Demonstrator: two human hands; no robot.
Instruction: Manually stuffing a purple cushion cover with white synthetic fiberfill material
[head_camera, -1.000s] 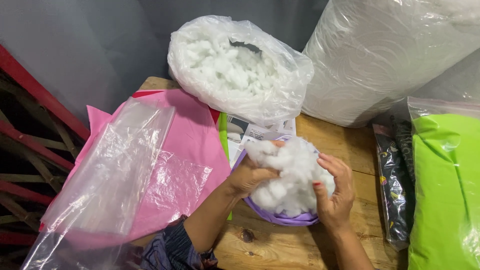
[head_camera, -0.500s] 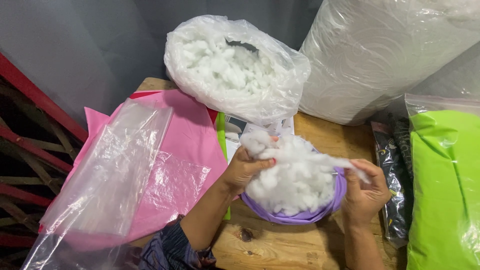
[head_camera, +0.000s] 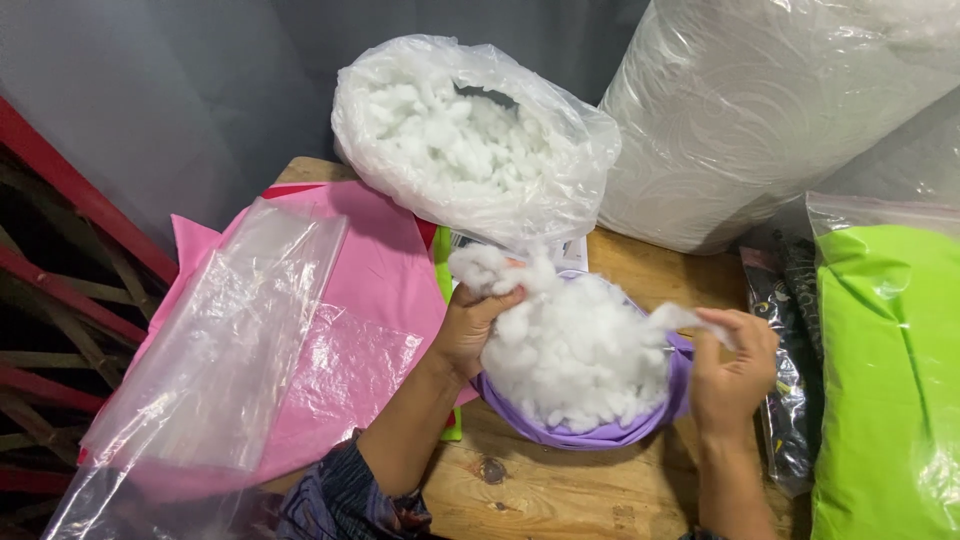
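The left hand (head_camera: 470, 325) closes its fingers on a tuft of fluffy white fibre stuffing (head_camera: 575, 350) heaped in the soft purple fabric cover (head_camera: 600, 432) at the centre of the wooden desk (head_camera: 560, 490). The right hand (head_camera: 735, 365), at 3 o'clock, pinches a thin strand. The loose fibre could tear or spill over the limp cover. A crinkled clear plastic bag of stuffing (head_camera: 470, 140) stands at 12 o'clock

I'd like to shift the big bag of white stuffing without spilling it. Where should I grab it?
Gather the loose plastic rim of the clear bag of stuffing, coming from above. Its mouth gapes open toward the camera and its body is soft, so squeezing the sides would likely push fluff out.
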